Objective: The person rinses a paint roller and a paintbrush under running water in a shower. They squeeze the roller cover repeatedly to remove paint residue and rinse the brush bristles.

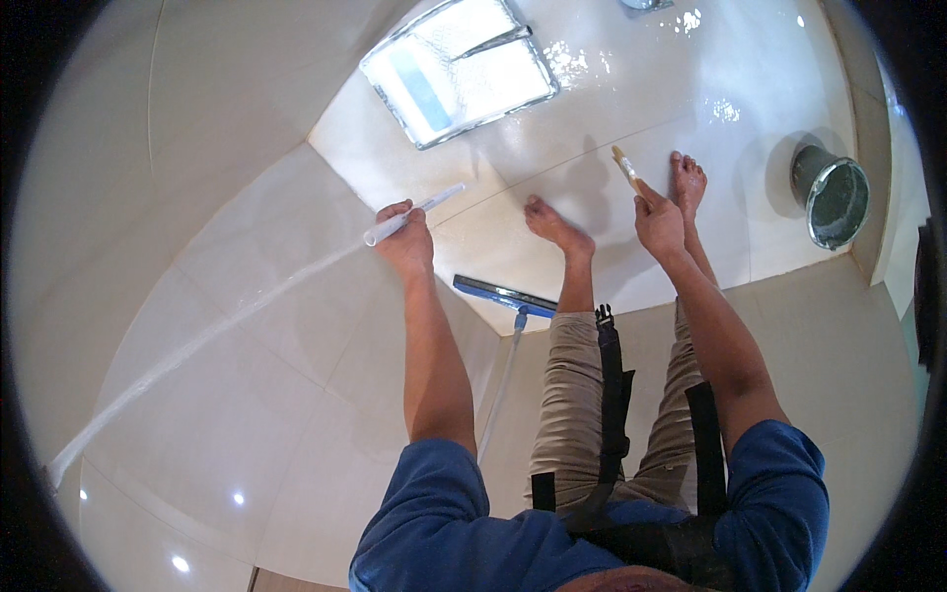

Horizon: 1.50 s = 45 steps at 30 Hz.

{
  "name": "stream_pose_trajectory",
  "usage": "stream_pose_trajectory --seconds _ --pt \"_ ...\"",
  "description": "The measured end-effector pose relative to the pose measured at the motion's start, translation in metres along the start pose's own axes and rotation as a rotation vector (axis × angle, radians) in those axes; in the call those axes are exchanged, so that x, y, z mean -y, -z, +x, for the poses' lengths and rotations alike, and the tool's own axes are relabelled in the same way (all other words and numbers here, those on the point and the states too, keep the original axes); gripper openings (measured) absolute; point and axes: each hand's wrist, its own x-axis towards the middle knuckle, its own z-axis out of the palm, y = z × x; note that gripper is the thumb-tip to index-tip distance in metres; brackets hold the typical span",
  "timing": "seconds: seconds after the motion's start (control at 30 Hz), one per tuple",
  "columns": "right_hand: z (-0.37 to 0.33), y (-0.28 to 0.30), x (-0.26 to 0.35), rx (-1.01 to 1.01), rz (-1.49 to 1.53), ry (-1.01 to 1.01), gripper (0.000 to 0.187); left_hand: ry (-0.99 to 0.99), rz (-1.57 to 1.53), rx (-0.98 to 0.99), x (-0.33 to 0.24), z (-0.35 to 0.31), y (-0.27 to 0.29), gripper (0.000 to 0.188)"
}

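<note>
A translucent whitish tube (439, 197) is in my left hand (406, 237), its fingers closed round it and its wider end toward the wall on the left. From beside that end a long pale streak (197, 345) runs down to the far left; whether it is hose or water I cannot tell. My right hand (659, 219) grips a paintbrush (627, 170) by its handle, tan bristles pointing up and away. Beneath the brush lies the wet, pale tiled floor (631, 109), and the bristles look apart from it, between my two bare feet.
A blue and black floor squeegee (505, 298) with a long pole lies near my left leg. Farther off is a shiny white rectangular tray (545, 97) with a dark rim and a rod across it. To the right stands a dark bucket (821, 178). Pale tiled walls (237, 118) rise around.
</note>
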Motion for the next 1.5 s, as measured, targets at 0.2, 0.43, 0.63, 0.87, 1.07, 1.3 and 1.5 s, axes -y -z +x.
stream_pose_trajectory --seconds 0.2,0.43,0.63,0.87,1.07,1.3,1.5 --pt "-0.002 0.005 -0.006 -0.026 0.004 0.036 0.036 -0.009 -0.112 0.008 0.003 -0.002 0.01 0.023" --pt "-0.002 0.002 -0.027 -0.15 0.081 -0.05 0.031 0.383 -0.612 -0.043 -0.029 -0.036 -0.033 0.023" --pt "-0.016 0.014 -0.012 -0.072 0.855 -0.313 0.019 0.627 -1.079 0.121 -0.05 -0.109 -0.122 0.039" --pt "-0.017 0.069 0.03 -0.107 1.003 -0.216 0.025 0.633 -0.861 0.467 -0.1 -0.192 -0.203 0.068" --pt "-0.009 0.126 0.047 -0.187 1.108 -0.224 0.024 0.218 -0.408 0.933 -0.109 -0.238 -0.232 0.075" --pt "0.0 0.163 0.015 -0.297 1.195 -0.357 0.027 -0.067 -0.141 1.109 -0.097 -0.255 -0.23 0.11" --pt "0.016 0.185 -0.028 -0.436 1.194 -0.293 0.03 0.066 0.143 1.194 -0.063 -0.251 -0.207 0.092"
